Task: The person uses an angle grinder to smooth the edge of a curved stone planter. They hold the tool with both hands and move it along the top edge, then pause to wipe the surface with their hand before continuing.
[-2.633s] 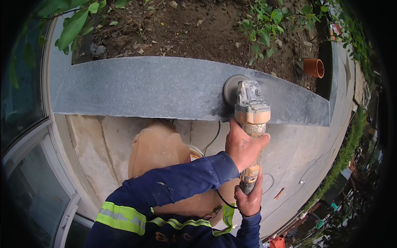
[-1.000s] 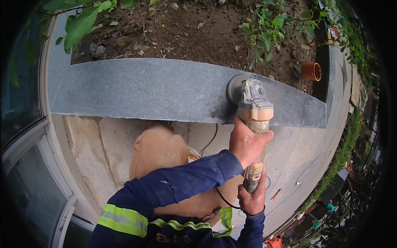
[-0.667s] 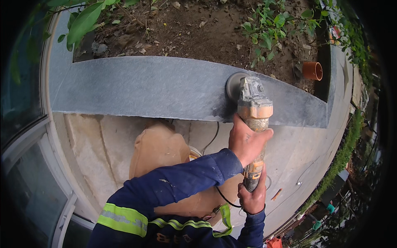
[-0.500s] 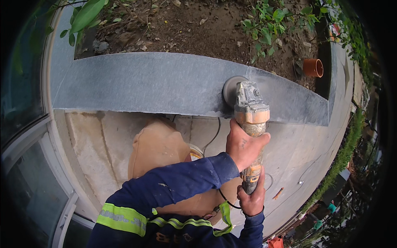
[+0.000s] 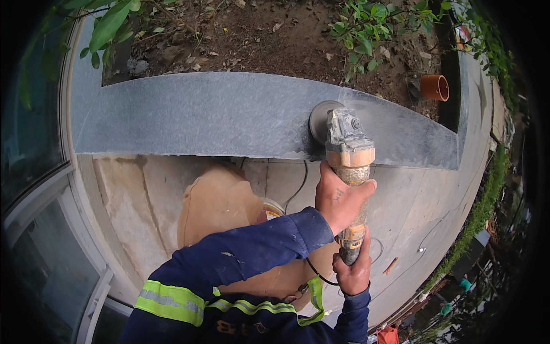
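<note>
A dusty orange and grey angle grinder [image 5: 350, 153] is gripped in both my hands. My left hand [image 5: 342, 202] wraps round the body just behind the grinder's head, thumb across the top. Behind it, my right hand [image 5: 353, 272] is closed round the rear end, where a black cord trails off. The grinder's round disc [image 5: 324, 122] lies over the grey stone slab [image 5: 212, 114], towards its right part, and looks blurred. Pale dust marks the slab to the right of the disc. The disc's underside is hidden.
Beyond the slab is a soil bed [image 5: 275, 43] with leafy plants and an orange pot [image 5: 434, 88]. A bucket [image 5: 272, 208] stands beside my knee on the pale paving [image 5: 418, 195]. A glazed frame [image 5: 86, 229] runs along the left. The cord [image 5: 302, 183] crosses the paving.
Little differs. Both hands and the grinder sit slightly further right in the picture, the rear hand slightly higher. The disc stays over about the same part of the slab.
</note>
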`<move>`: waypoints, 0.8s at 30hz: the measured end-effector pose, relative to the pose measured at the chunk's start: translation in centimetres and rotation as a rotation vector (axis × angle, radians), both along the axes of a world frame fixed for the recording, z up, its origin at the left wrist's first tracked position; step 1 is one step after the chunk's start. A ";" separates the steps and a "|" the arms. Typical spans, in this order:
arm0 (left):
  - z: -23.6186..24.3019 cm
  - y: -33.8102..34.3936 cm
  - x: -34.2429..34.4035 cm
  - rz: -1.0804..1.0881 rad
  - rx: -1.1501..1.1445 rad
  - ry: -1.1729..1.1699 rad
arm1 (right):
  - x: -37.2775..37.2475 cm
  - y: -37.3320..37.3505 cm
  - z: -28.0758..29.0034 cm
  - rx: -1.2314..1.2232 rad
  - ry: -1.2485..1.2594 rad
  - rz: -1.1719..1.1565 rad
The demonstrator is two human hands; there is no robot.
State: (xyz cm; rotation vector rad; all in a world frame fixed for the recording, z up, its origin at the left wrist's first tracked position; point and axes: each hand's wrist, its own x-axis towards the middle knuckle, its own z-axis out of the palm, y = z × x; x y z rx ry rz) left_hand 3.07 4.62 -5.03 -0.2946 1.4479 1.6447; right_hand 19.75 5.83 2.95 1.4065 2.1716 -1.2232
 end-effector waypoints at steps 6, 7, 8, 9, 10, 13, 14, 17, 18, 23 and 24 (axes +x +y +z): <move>-0.4 -0.7 0.5 0.051 0.014 0.032 | -0.1 -0.2 0.3 0.011 0.000 0.071; -0.2 -1.0 0.9 0.035 0.007 0.006 | 0.3 -0.4 0.3 0.023 0.020 0.075; 0.2 -1.2 1.2 0.019 0.000 -0.019 | 0.7 -0.6 0.3 0.034 0.040 0.080; 0.3 -1.4 1.4 0.003 -0.007 -0.044 | 0.9 -0.8 0.3 0.046 0.061 0.085; 0.2 -1.4 1.5 -0.004 0.008 -0.033 | 1.1 -0.9 0.1 0.032 0.047 0.058; -0.1 -1.2 1.4 -0.004 0.048 -0.009 | 1.4 -1.2 -0.3 0.012 0.028 0.011; -0.5 -1.4 1.1 0.015 0.056 -0.013 | 1.1 -1.3 -0.8 0.018 0.034 0.026; -0.6 -2.0 1.7 0.119 0.107 0.019 | 1.3 -1.2 -1.4 0.016 0.108 0.092; -0.3 -2.3 1.8 0.129 0.138 0.003 | 1.9 -1.1 -1.6 0.027 0.135 0.118; -0.4 -2.0 1.6 0.108 0.161 0.123 | 2.4 -0.8 -2.8 0.070 0.200 0.129; -1.2 -2.1 1.5 0.116 0.143 0.111 | 1.8 -0.9 -2.9 0.063 0.205 0.130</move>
